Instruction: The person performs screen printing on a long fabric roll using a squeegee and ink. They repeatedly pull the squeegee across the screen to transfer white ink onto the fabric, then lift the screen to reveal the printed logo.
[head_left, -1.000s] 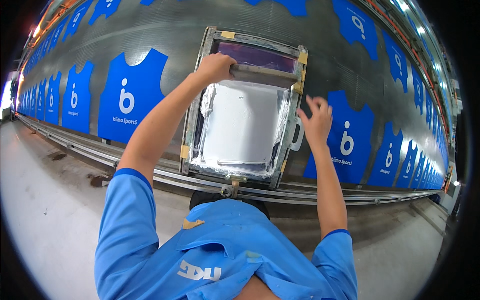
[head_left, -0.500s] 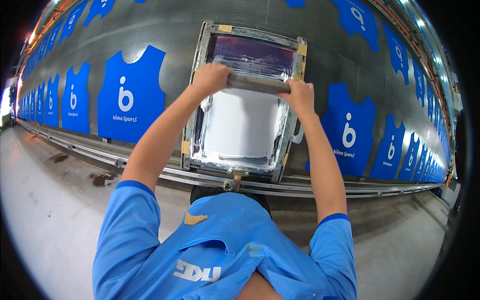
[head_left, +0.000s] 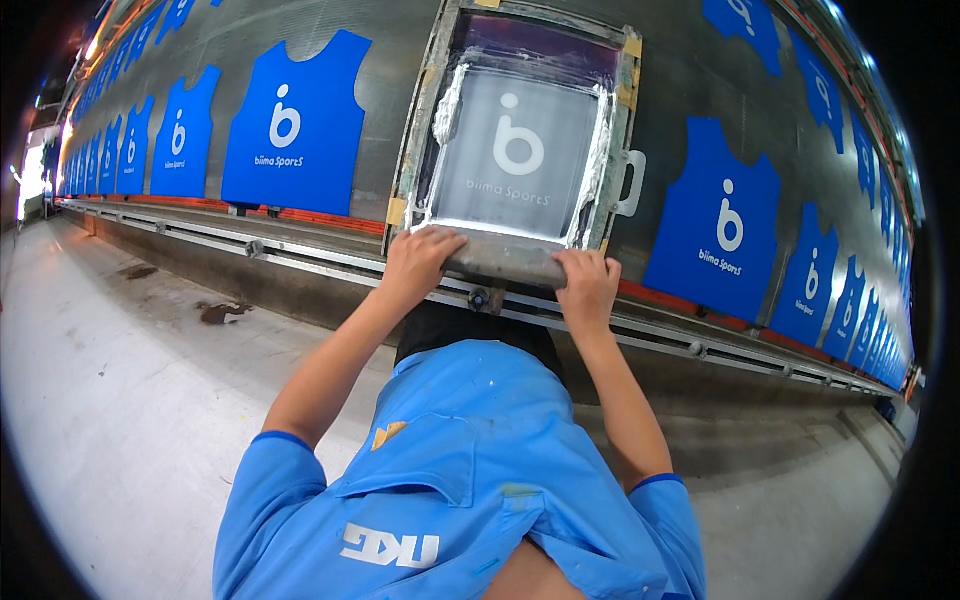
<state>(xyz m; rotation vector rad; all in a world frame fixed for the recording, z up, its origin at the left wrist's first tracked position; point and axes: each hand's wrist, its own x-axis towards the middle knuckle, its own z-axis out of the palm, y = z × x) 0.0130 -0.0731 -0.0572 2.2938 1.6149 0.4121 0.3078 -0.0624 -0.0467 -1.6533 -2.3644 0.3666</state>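
Note:
Both ends of a grey squeegee [head_left: 508,259] are gripped, at the near end of a screen-printing frame [head_left: 428,100]. My left hand [head_left: 424,263] is closed around its left end, fingers curled over the top. At its right end, my right hand [head_left: 588,284] is closed the same way. A white rounded mark and lettering show on the grey mesh [head_left: 470,140] of the frame. White ink [head_left: 599,150] is smeared thickly along the mesh's sides. The squeegee's lower edge is hidden.
Blue sleeveless shirt pieces [head_left: 290,130] with white prints lie in rows along the dark table [head_left: 400,45]. Another blue piece [head_left: 718,225] lies right of the frame. A metal rail [head_left: 340,262] runs along the table's near edge. A white handle [head_left: 631,183] sticks out from the frame's right side.
Both hands have drawn the squeegee from the far part of the screen to its near end. White ink that covered the mesh is swept off, and the printed mark now shows.

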